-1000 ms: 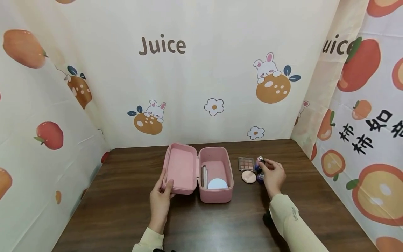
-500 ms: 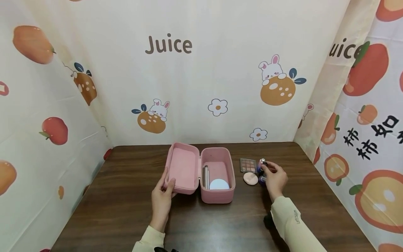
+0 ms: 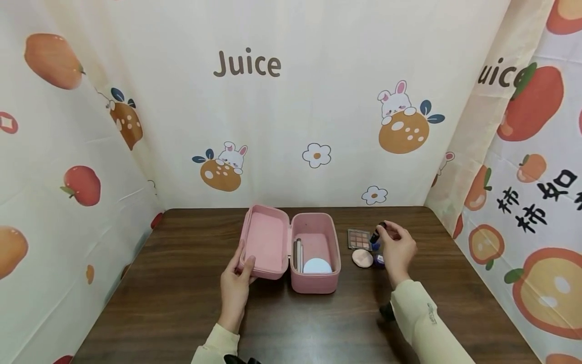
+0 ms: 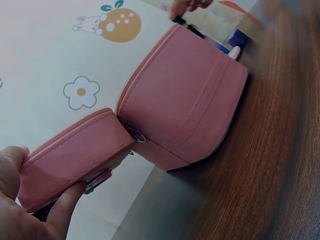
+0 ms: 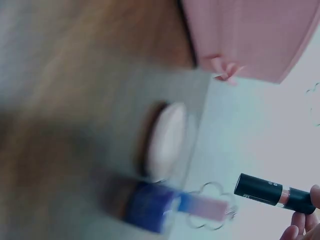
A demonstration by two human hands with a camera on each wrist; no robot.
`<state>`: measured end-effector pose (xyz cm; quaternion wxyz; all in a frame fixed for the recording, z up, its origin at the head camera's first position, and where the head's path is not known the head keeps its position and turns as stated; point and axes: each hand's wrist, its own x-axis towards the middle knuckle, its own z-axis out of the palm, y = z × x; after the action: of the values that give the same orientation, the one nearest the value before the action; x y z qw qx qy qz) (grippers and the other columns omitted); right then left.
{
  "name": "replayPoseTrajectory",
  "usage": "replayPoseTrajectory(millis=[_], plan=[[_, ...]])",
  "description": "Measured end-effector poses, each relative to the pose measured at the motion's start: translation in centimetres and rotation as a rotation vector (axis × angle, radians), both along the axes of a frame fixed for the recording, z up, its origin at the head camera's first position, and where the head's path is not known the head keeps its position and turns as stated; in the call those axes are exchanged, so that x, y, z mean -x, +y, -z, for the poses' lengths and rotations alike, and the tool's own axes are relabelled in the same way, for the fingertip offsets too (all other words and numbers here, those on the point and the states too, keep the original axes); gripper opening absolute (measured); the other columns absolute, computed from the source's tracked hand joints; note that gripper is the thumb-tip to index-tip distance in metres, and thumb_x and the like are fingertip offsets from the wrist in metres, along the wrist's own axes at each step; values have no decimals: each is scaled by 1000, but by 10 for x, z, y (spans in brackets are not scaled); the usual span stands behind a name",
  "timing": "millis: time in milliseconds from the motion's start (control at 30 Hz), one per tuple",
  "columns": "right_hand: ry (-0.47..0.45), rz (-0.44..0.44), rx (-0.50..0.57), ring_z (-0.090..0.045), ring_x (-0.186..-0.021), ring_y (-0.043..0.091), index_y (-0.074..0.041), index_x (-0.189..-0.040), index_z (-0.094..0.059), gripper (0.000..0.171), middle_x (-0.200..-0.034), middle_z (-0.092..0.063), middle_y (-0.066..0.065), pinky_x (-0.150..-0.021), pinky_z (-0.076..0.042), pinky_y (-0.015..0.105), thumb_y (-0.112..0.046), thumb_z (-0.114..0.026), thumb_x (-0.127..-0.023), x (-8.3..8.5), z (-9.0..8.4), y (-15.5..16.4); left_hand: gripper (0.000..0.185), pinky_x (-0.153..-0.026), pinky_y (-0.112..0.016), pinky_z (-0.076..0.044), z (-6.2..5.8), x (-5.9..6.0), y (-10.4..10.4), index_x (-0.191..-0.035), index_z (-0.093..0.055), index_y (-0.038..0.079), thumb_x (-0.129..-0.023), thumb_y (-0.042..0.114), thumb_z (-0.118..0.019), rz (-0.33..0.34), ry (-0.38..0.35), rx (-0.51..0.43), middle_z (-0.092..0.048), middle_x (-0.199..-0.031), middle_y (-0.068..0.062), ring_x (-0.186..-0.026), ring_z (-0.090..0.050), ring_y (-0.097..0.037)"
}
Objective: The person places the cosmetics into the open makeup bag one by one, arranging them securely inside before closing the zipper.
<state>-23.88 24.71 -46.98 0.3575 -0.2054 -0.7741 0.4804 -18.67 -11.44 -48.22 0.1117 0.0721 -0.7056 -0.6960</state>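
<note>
- The right hand [image 3: 397, 248] pinches a small dark tube [image 5: 272, 190] at one end between thumb and fingertips. The right wrist view shows only the fingertips [image 5: 300, 226] at the frame corner, so the rest of the grip is cut off there.
- In the head view the dark tube [image 3: 376, 233] is tiny and half covered by the fingers. It is raised off the table [image 3: 182, 303], just right of the eyeshadow palette [image 3: 358, 238].
- The right wrist view is blurred. A blue-and-pink bottle [image 5: 170, 206] lies near the round pink puff [image 5: 167, 140], but I cannot tell whether they touch.
- In the head view the bottle [image 3: 379, 260] is mostly hidden behind the right hand, beside the puff [image 3: 362, 258].
- The left hand [image 3: 235, 288] holds the front edge of the pink case's open lid [image 3: 263, 242], thumb on top and fingers below. In the left wrist view only the thumb and part of a finger [image 4: 65, 210] show, clasping the lid [image 4: 75, 155].
- The pink case [image 3: 316, 253] stands open mid-table. Inside are a white round disc [image 3: 317, 266] and slim sticks [image 3: 297, 253] along its left wall; what they are is hard to make out.
- Printed curtains [image 3: 291, 126] close in the table on three sides.
</note>
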Motion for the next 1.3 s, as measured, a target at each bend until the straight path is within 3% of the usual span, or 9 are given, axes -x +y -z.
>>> replayPoseTrajectory(millis=[300, 567, 833, 967, 1300], plan=[[6, -209, -2, -52, -72, 3, -10, -110, -75, 29, -96, -70, 9, -62, -40, 15, -27, -77, -87, 19, -33, -37, 53, -70, -28, -59, -1, 0, 1, -145, -50, 25, -95, 23, -66, -5, 3, -4, -46, -147, -20, -100, -63, -21], [-67, -406, -82, -64, -85, 17, -8, -110, -74, 27, -97, -72, 11, -68, -47, 18, -23, -75, -88, 45, -41, -75, 52, -68, -27, -59, -4, 0, 0, -145, -49, 22, -96, 21, -66, 13, 20, 14, -48, -144, -24, -96, -64, -21], [-121, -542, -88, -65, -92, 24, -7, -113, -73, 26, -100, -72, 12, -77, -52, 32, -19, -73, -90, 61, -33, -98, 52, -70, -28, -59, -2, 0, 0, -145, -49, 21, -96, 18, -65, 10, 23, -6, -46, -146, -23, -99, -64, -27], [-166, -595, -165, -66, -92, 24, -7, -114, -73, 25, -101, -72, 11, -80, -55, 39, -18, -72, -90, 64, -25, -107, 52, -69, -28, -59, -2, 0, 0, -146, -49, 21, -96, 17, -65, 13, 28, 5, -47, -144, -25, -98, -64, -27], [-219, -704, -237, -69, -90, 24, -3, -107, -75, 20, -98, -74, 11, -81, -56, 39, -5, -73, -87, 78, -8, -124, 53, -68, -27, -59, -4, 0, 0, -145, -50, 22, -95, 17, -66, 6, 21, 0, -48, -144, -23, -96, -64, -24]])
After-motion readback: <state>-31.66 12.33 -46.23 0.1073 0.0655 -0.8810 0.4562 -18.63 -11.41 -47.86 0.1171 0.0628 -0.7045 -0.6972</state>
